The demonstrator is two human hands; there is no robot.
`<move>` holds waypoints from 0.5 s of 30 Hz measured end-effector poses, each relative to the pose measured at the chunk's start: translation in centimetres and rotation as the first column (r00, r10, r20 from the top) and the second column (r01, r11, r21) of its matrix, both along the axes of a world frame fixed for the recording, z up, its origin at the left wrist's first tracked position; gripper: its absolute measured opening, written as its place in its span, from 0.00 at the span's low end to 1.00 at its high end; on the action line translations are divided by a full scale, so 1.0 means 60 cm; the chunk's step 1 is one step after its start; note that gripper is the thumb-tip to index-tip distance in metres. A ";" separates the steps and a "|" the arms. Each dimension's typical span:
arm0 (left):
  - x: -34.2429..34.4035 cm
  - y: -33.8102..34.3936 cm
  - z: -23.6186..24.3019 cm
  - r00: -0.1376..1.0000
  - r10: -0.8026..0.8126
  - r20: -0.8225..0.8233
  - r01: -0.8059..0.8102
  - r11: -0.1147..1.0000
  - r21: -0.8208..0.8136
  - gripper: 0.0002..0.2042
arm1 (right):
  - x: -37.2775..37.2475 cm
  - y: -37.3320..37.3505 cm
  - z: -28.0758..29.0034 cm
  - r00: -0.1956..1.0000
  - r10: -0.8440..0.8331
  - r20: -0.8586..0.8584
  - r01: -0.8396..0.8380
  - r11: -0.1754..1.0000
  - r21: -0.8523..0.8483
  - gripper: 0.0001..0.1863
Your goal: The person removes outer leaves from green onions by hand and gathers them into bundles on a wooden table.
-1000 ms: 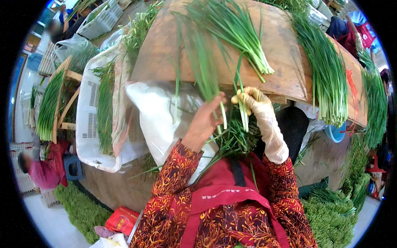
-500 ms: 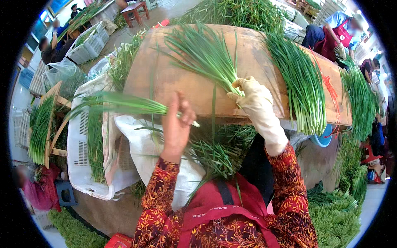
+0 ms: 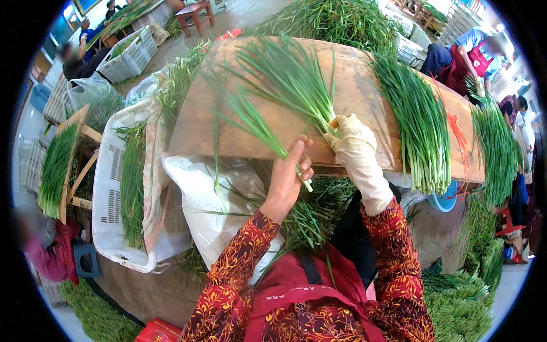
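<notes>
- Had the left hand (image 3: 289, 178), bare, with fingers curled and thumb laid over, around a thin bunch (image 3: 254, 123) of green stalks; grip closed on the lower part, with the pale ends sticking out below, toward the body.
- Saw the leaves of this thin bunch pointing up and to the left, across the front edge of the wooden worktop (image 3: 359, 71), blurred at the tips.
- Had the right hand (image 3: 356, 139), gloved in cream, over the front part of the worktop, grip closed on the lower end of a fuller bunch (image 3: 302, 85); could not tell the exact place of every fingertip, nor see the stalk ends behind the glove.
- Found this fuller bunch lying on the wood, leaves fanned away from the body and to the left, near the thin bunch.
- Noticed farther right on the worktop a wide bundle (image 3: 419, 125), pale ends toward the body, with red strings (image 3: 454, 131) just beside it and a blue basin (image 3: 443, 200) lower down.
- Saw below the front edge some loose greens (image 3: 319, 214), and to their left a white sack (image 3: 202, 185) and a white crate (image 3: 110, 191) with long greens (image 3: 134, 191) inside.
- Noticed beyond the worktop a big heap (image 3: 330, 24) of greens, and at upper right a co-worker (image 3: 457, 64) in a red apron.
</notes>
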State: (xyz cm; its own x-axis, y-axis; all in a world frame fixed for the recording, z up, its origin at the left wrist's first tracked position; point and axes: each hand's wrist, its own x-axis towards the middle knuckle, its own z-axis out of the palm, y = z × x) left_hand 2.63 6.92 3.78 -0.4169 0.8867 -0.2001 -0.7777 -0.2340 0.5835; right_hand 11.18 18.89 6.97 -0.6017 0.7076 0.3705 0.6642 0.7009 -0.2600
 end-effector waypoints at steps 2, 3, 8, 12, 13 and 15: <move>0.000 0.001 0.004 1.000 0.013 -0.003 -0.013 1.000 0.002 0.10 | 0.003 0.007 0.003 1.000 -0.023 0.012 0.024 0.994 -0.107 0.09; 0.000 0.002 0.008 1.000 0.016 -0.008 -0.016 1.000 -0.007 0.10 | 0.004 0.008 0.005 0.999 -0.040 0.003 0.040 0.995 -0.094 0.09; 0.002 0.013 0.006 1.000 0.007 -0.015 -0.007 1.000 -0.018 0.11 | 0.017 -0.029 0.018 0.977 -0.059 -0.204 -0.013 0.942 -0.336 0.10; 0.006 0.023 0.001 0.997 0.002 -0.083 -0.005 0.999 -0.037 0.14 | 0.027 -0.064 -0.001 0.889 -0.035 -0.457 -0.250 0.798 -0.548 0.09; 0.006 0.025 0.000 0.994 0.016 -0.110 -0.022 0.998 -0.057 0.15 | 0.026 -0.064 -0.013 0.871 -0.015 -0.491 -0.303 0.771 -0.560 0.08; 0.006 0.026 -0.007 0.992 0.014 -0.122 -0.024 0.997 -0.078 0.17 | 0.026 -0.070 -0.022 0.849 0.053 -0.525 -0.365 0.778 -0.511 0.08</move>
